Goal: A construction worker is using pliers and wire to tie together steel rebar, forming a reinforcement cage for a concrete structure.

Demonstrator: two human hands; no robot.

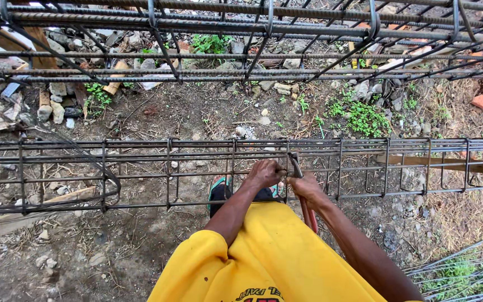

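At the far left, a wooden plank [23, 215] lies slanted on the bare ground [113, 251] under the end of a long rebar cage [141, 173]. This cage runs across the whole view from left to right, made of thin long bars with square stirrups set along it. Loose thin wires [93, 162] curve down through its left part.

Near the middle, the left hand [265, 173] rests on the near upper bar of the cage, the fingers clenched around the bar just beside 1 stirrup. Touching it on the right side, the right hand [304, 184] is closed on pliers [297, 168]; the metal head of the pliers stands at the bar between the 2 hands, and the red handles [310, 218] come down below the hand. If a tie wire sits in the head, I cannot tell. Both forearms come out of yellow sleeves [264, 263].

Behind, a second rebar cage [241, 33] crosses the top of the view, over stones and green weeds [359, 114]. At the lower right corner, some loose steel bars [465, 274] lie on grass.
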